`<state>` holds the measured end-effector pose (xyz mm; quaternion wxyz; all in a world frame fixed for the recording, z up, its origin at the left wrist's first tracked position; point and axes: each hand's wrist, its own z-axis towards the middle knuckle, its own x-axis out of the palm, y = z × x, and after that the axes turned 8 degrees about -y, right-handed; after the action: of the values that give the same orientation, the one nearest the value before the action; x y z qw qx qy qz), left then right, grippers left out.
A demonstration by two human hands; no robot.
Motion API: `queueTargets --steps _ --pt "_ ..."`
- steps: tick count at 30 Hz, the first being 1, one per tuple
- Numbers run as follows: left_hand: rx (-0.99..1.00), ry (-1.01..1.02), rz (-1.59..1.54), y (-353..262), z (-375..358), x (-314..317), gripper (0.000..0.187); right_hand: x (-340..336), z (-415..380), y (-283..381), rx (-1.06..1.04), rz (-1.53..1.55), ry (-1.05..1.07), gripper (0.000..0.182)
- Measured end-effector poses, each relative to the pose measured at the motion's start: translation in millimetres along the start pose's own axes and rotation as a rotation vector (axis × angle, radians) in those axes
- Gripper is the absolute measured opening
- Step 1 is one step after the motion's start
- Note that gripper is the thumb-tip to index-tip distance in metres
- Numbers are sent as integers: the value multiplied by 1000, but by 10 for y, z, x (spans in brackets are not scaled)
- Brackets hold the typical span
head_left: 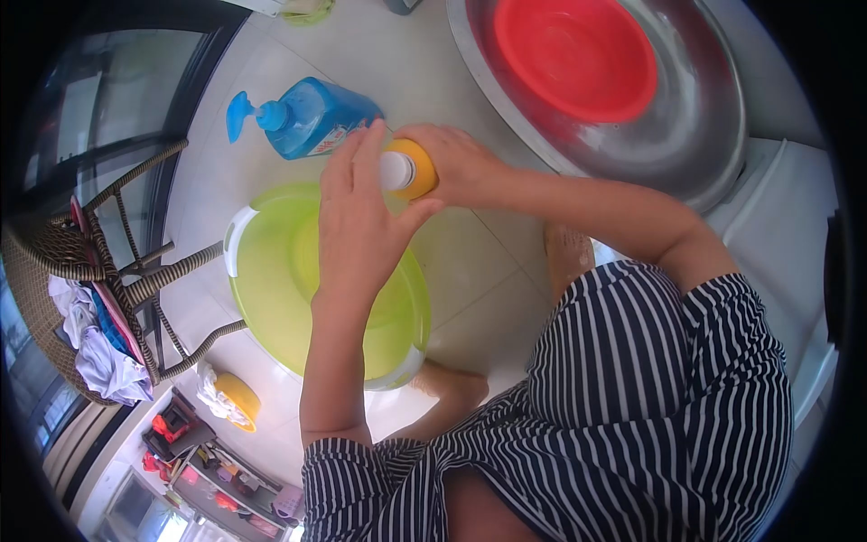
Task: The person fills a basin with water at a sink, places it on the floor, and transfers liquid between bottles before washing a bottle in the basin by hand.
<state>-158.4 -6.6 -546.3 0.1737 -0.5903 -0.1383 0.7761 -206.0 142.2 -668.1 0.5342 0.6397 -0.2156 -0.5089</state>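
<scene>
A yellow bottle [421, 170] with a white cap [396, 171] lies tilted between my two hands, cap towards the left. My right hand [465, 165] is wrapped round the bottle's body. Around the cap end curves my left hand [357, 203], its fingers beside the cap and its thumb stretched below the bottle. Just beyond my left fingers, a blue pump bottle [322, 117] is on the tiled floor. Below my hands is a green basin [271, 294] with white handles, partly hidden by my left hand and forearm.
At the upper right, a red basin [578, 59] sits inside a large metal basin [695, 117]. A wicker chair [54, 271] holding clothes stands at the left. A yellow basin [238, 399] with white cloth and a shelf [230, 479] of items are at the lower left.
</scene>
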Motion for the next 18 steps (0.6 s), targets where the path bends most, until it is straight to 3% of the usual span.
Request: queueTargets --steps 2,6,8,9,11,14,15,18 --pt "211 160 -14 119 4 -42 48 -12 -9 -13 -3 7 6 80" --pt "11 186 -94 79 33 -109 45 -13 35 -36 -3 22 14 80" --pt "-618 213 -534 34 53 -218 45 -30 30 -22 9 24 27 80" --pt "-621 211 -535 71 20 -257 45 -41 38 -11 17 24 40 80" --pt "-737 257 -955 179 -101 -319 43 -38 44 -32 3 26 45 82" --pt "-834 745 -978 169 -418 -179 42 -22 44 -53 -6 20 41 85" --pt "-781 827 -864 76 -567 -32 43 -15 44 -51 -7 11 38 85" --pt "-528 832 -443 -210 -854 440 50 -59 51 -10 20 25 65 87"
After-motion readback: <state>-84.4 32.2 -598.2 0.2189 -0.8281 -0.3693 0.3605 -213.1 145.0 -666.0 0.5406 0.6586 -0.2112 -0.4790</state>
